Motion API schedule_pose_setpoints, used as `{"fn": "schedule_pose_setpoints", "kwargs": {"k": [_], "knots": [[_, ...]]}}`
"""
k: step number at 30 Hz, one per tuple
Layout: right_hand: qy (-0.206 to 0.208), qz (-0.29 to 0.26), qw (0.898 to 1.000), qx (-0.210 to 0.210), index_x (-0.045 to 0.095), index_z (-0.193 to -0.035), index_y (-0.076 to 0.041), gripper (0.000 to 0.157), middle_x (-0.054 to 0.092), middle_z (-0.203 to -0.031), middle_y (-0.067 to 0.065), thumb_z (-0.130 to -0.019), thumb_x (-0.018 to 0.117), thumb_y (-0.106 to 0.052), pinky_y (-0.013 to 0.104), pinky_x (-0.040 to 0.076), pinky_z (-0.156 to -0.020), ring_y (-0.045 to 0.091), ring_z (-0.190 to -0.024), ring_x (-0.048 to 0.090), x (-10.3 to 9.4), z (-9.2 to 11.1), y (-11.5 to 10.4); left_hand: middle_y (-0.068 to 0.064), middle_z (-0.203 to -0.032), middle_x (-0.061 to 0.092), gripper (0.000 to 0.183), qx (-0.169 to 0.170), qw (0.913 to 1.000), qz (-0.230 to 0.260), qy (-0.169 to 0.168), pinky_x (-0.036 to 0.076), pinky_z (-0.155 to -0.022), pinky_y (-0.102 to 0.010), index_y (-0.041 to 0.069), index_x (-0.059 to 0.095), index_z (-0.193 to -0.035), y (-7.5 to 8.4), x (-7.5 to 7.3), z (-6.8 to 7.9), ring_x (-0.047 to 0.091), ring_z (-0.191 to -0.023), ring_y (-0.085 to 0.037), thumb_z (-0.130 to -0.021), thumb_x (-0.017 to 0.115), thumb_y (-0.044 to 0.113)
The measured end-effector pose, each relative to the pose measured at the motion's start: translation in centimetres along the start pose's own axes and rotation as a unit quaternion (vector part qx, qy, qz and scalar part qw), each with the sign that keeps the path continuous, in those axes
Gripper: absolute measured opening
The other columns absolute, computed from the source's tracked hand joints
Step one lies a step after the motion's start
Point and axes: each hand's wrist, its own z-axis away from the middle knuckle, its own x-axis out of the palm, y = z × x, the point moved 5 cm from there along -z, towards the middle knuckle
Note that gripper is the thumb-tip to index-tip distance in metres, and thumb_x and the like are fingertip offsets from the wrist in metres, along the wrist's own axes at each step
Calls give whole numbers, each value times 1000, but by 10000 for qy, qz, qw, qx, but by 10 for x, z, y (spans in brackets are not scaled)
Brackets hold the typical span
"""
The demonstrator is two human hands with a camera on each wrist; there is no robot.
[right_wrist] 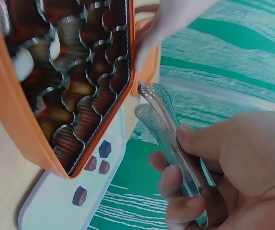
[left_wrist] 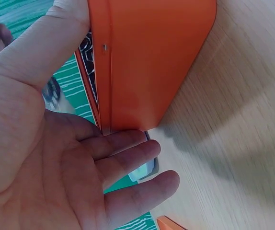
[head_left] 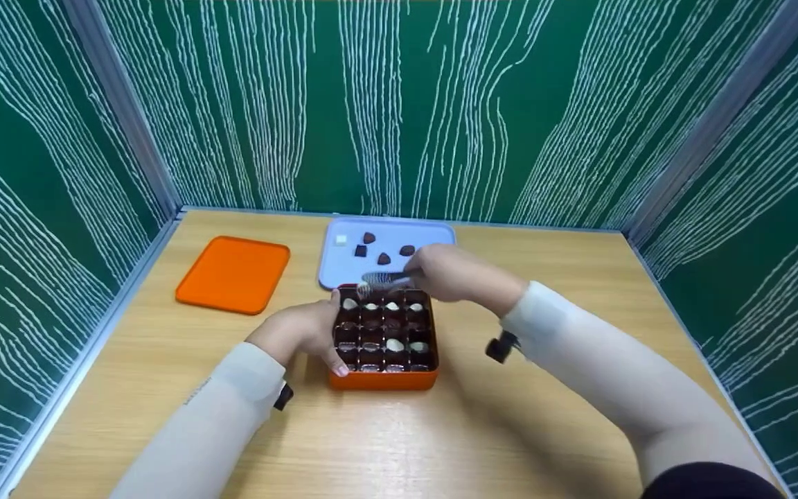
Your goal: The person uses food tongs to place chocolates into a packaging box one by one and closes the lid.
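An orange box (head_left: pixel 385 380) with a dark divided insert holds white and dark chocolates in its compartments. My left hand (head_left: pixel 305 327) rests against the box's left side, thumb at the front corner. In the left wrist view its fingers (left_wrist: pixel 128 165) lie loosely extended beside the orange wall. With my right hand (head_left: pixel 465 274) I grip metal serving tongs (right_wrist: pixel 168 139) by their bent end. The perforated tips are above the box's back left part in the head view. That part is blurred, and I cannot tell whether anything is between the tips.
Behind the box lies a pale blue tray (head_left: pixel 333 267) with a white square piece (head_left: pixel 341 240) and several dark chocolates (head_left: pixel 384 258). An orange lid (head_left: pixel 233 274) lies flat on the wooden table (head_left: pixel 530 430) at left. Green, white-streaked panels (head_left: pixel 316 104) enclose the table.
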Motion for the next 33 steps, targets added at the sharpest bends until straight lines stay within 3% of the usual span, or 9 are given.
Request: {"fn": "schedule_pose_setpoints", "kwargs": {"k": [4, 9, 13, 17, 20, 33], "knots": [[-249, -253, 9994, -36, 89, -117, -11, 21, 85, -101, 10, -108, 71, -9, 30, 63, -66, 16, -74, 68, 5, 24, -7, -28, -187, 22, 167, -65, 10000, 2, -27, 29, -143, -61, 3, -7, -181, -1, 0, -1, 36, -171, -45, -68, 109, 46], [-382, -112, 9992, -92, 87, -125, -6, 24, 85, -114, 14, -108, 70, -7, 41, 71, -87, 24, -93, 77, 15, 40, -17, -27, -188, 20, 167, -132, 9999, 22, -57, 28, -143, -62, 5, -7, -182, -2, 0, 0, 34, -171, -45, -68, 109, 46], [-437, -69, 9990, -65, 83, -132, -2, 28, 85, -127, 18, -109, 69, -7, 49, 70, -102, 34, -113, 82, 24, 43, -21, -28, -188, 20, 168, -133, 9999, 7, -48, 28, -143, -63, 5, -7, -182, -2, -1, 1, 35, -171, -46, -67, 108, 47], [-497, 44, 9987, 103, 86, -127, -5, 24, 86, -118, 13, -110, 71, -12, 45, 70, -89, 30, -99, 80, 32, 40, -22, -28, -188, 20, 168, -108, 9999, 56, -55, 28, -142, -64, 4, -7, -181, -1, -1, 2, 35, -171, -46, -67, 109, 46], [-497, 276, 9982, 208, 87, -117, -8, 18, 85, -103, 9, -111, 73, -16, 39, 65, -74, 24, -81, 71, 36, 37, -25, -28, -188, 20, 168, -99, 9999, 96, -54, 28, -142, -64, 3, -7, -181, -1, -1, 2, 35, -171, -46, -67, 109, 46], [-861, 1254, 9866, 594, 78, -97, -8, 16, 72, -83, 5, -110, 74, -18, 40, 63, -73, 24, -72, 61, 34, 25, -52, -30, -186, 23, 165, -57, 10000, 71, 1, 28, -143, -61, 1, -6, -181, 0, 0, 1, 37, -170, -47, -70, 109, 41]]}}
